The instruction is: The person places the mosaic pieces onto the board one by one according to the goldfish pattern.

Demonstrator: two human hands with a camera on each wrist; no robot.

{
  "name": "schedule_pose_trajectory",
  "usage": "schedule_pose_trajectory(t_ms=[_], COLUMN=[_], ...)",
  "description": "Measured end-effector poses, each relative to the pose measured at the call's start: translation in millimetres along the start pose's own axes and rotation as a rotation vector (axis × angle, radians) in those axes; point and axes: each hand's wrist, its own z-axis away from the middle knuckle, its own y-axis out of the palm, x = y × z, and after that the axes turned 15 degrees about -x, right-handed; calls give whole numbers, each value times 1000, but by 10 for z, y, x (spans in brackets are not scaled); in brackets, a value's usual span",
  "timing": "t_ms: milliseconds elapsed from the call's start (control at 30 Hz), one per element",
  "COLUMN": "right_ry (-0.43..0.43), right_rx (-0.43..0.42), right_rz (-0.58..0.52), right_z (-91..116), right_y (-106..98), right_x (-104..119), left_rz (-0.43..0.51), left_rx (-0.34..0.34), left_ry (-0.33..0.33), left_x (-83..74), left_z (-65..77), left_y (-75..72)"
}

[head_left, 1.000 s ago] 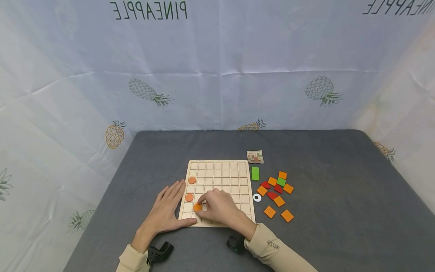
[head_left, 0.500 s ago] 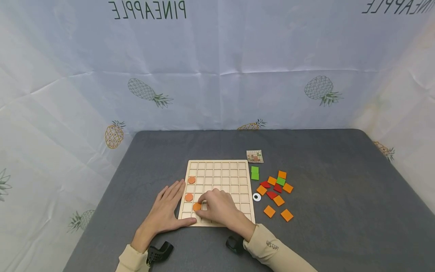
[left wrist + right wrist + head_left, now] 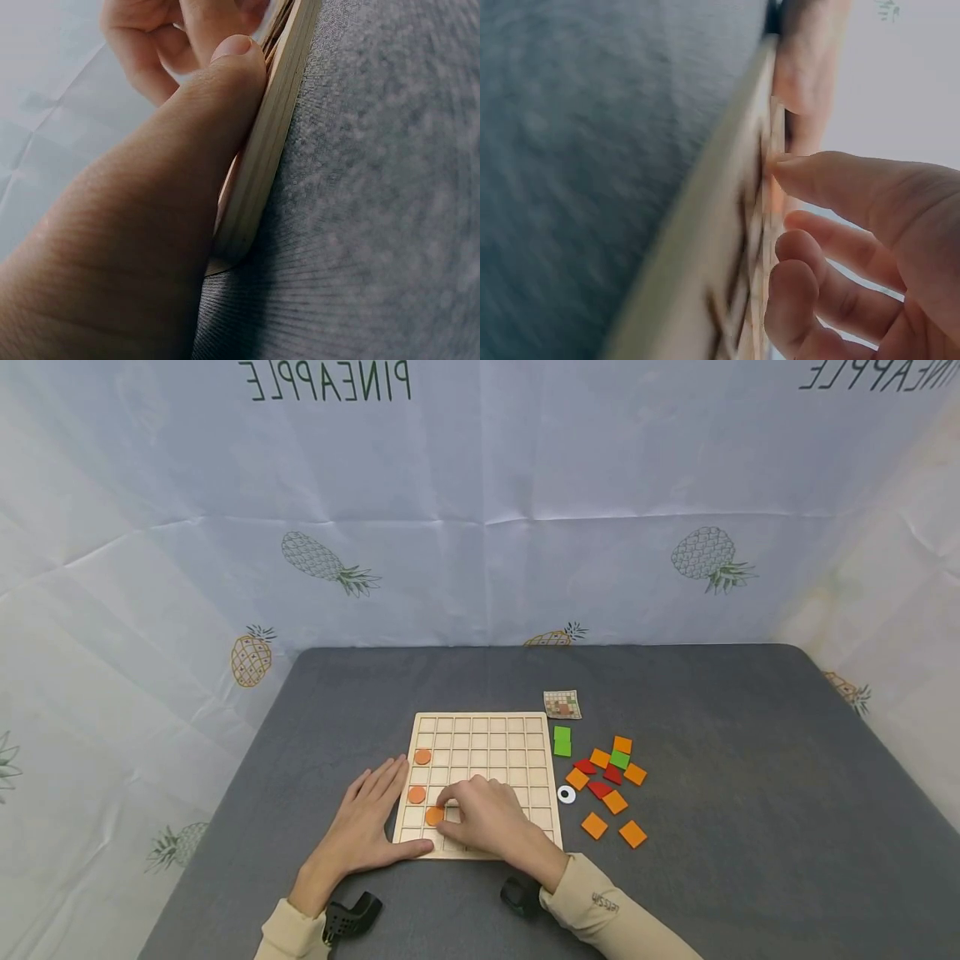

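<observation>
A wooden grid board (image 3: 498,727) lies on the dark table, with two orange discs (image 3: 423,757) in cells along its left side. At the lower left of the grid, my right hand (image 3: 483,814) pinches another orange disc (image 3: 435,816) between thumb and forefinger; its other fingers are curled in. My left hand (image 3: 367,822) lies flat against the board's left side, fingers straight, its thumb on the near left corner. In the left wrist view the thumb (image 3: 232,75) presses along the board's edge (image 3: 259,172). The right wrist view shows the right thumb (image 3: 817,176) low over the grid.
Right of the board lie several orange squares (image 3: 633,834), red pieces (image 3: 613,774), green squares (image 3: 562,742) and a white ring (image 3: 566,794). A small patterned card (image 3: 562,704) sits past the far right corner. A pineapple-print cloth (image 3: 487,485) hangs behind the table.
</observation>
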Motion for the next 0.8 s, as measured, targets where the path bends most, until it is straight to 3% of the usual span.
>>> schedule_pose_trajectory(t_ms=[200, 400, 800], right_ry=[18, 68, 161], right_rx=[-74, -163, -197], right_rz=[-12, 18, -1], right_z=[8, 73, 118], right_y=[-212, -501, -1174], right_x=[-93, -354, -962], left_rz=[10, 13, 10], left_rx=[-5, -1, -18], left_ry=[-4, -2, 21], left_x=[-2, -2, -13], left_z=[14, 33, 22], left_y=[-25, -27, -46])
